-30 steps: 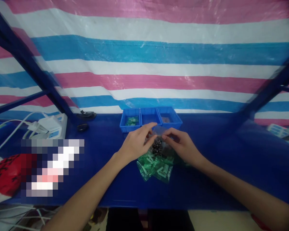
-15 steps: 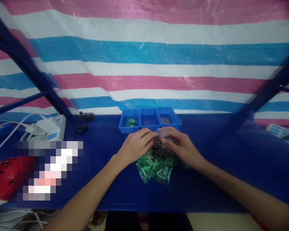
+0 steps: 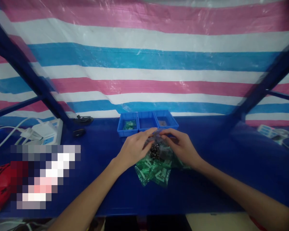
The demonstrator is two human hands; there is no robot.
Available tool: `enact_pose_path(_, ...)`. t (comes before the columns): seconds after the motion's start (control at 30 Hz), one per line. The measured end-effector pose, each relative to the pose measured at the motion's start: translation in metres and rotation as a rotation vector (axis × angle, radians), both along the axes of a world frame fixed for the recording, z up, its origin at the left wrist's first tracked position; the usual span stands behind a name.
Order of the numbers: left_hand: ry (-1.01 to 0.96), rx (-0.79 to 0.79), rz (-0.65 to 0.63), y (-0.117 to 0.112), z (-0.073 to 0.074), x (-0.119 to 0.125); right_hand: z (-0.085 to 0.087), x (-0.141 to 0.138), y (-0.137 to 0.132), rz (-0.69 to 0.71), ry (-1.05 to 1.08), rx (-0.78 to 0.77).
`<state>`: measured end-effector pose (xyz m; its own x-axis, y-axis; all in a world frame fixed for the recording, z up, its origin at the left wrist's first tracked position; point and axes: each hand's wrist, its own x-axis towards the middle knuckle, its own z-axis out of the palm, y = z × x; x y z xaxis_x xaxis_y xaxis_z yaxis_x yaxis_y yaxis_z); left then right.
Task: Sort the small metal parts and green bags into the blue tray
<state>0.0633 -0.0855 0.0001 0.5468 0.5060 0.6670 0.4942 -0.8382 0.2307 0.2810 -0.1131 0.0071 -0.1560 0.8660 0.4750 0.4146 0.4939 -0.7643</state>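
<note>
Between my two hands is a clear plastic bag (image 3: 155, 150) with small dark parts inside. My left hand (image 3: 134, 148) grips the bag's upper edge from the left, fingers bent over it. From the right, my right hand (image 3: 180, 145) pinches the same edge between thumb and fingers. Green plastic packets (image 3: 153, 171) with pale pieces in them lie on the table just below the bag, partly covered by it. Whether the bag's mouth is parted cannot be made out.
Beyond my hands stand three joined blue bins (image 3: 146, 121); the left one holds green packets (image 3: 130, 124), the right one a small brownish item (image 3: 162, 123). A power strip (image 3: 55, 136) with cables, a black mouse (image 3: 79, 132) and a red bag (image 3: 1, 186) are at left.
The view has shifted slightly, so the bins sit a little lower and more to the left. My hands keep hold of the bag, with their fingers barely moved.
</note>
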Motion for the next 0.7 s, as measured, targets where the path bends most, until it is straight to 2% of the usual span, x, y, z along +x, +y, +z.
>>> enact_pose_path(0.17,0.108,-0.021,-0.071,-0.006,0.008,0.002,0.017,0.008,0.012,-0.099,0.016,0.078)
enact_pose_path(0.3,0.152,-0.022,-0.074,-0.004,0.006,0.001,0.025,0.024,0.036,-0.215,-0.056,0.141)
enact_pose_path(0.4,0.12,0.016,-0.051,0.001,0.002,-0.002,0.018,0.038,0.064,-0.256,-0.193,0.149)
enact_pose_path(0.5,0.106,0.033,-0.034,0.004,0.002,-0.004,0.015,0.049,0.084,-0.239,-0.457,0.142)
enact_pose_path(0.53,0.109,0.035,-0.028,0.005,0.002,-0.004,0.02,0.051,0.084,-0.237,-0.525,0.167)
enact_pose_path(0.6,0.121,0.038,-0.02,0.005,0.003,-0.005,0.043,0.054,0.073,-0.257,-0.585,0.254)
enact_pose_path(0.7,0.126,0.05,-0.027,0.005,0.002,-0.005,0.099,0.055,0.033,-0.214,-0.555,0.291)
